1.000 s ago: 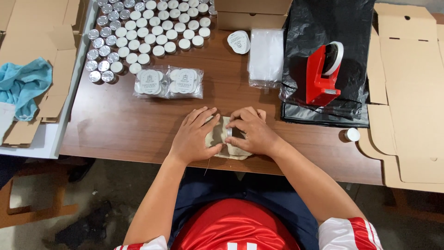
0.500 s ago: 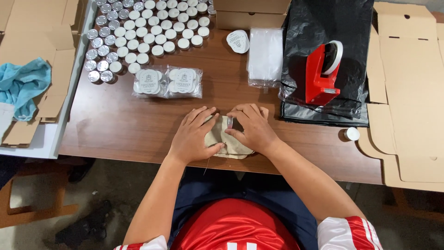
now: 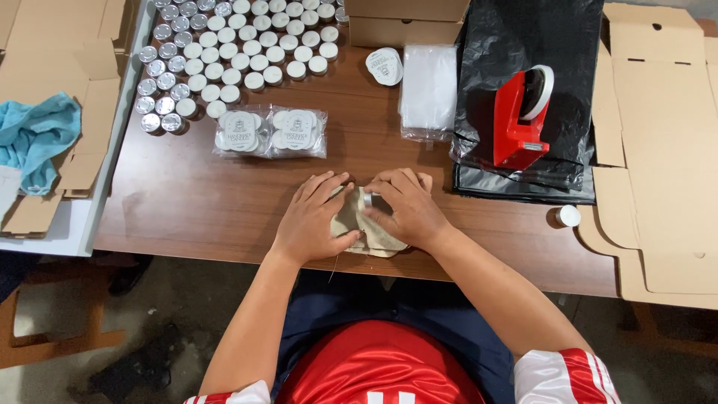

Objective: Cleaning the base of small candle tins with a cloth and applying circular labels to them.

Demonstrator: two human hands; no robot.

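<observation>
A brown wooden table [image 3: 224,202] is filling the head view, standing on a grey concrete floor, with flat cardboard box blanks [image 3: 666,142] lying along its right side and more cardboard [image 3: 52,45] plus a blue cloth [image 3: 34,135] sitting on a pale surface at the left. Rows of small round tins [image 3: 232,45] are crowding the far left of the table, two clear bagged packs [image 3: 269,133] are lying just in front of them, and a stack of clear bags [image 3: 428,88] is resting near a red tape dispenser [image 3: 520,116] that is standing on black plastic sheeting [image 3: 523,45]. Compared with the frames just before, little is changing — the hands are staying over the same spot, the fingers only shifting slightly on the pouch. Both forearms are reaching forward from the body, palms down. The left hand [image 3: 314,217] is pressing flat on the left part of a small beige fabric pouch [image 3: 370,233] at the table's near edge, while the right hand [image 3: 407,206] is curling over its right part — fingers bent, pinching something small and pale at the pouch's top.
</observation>
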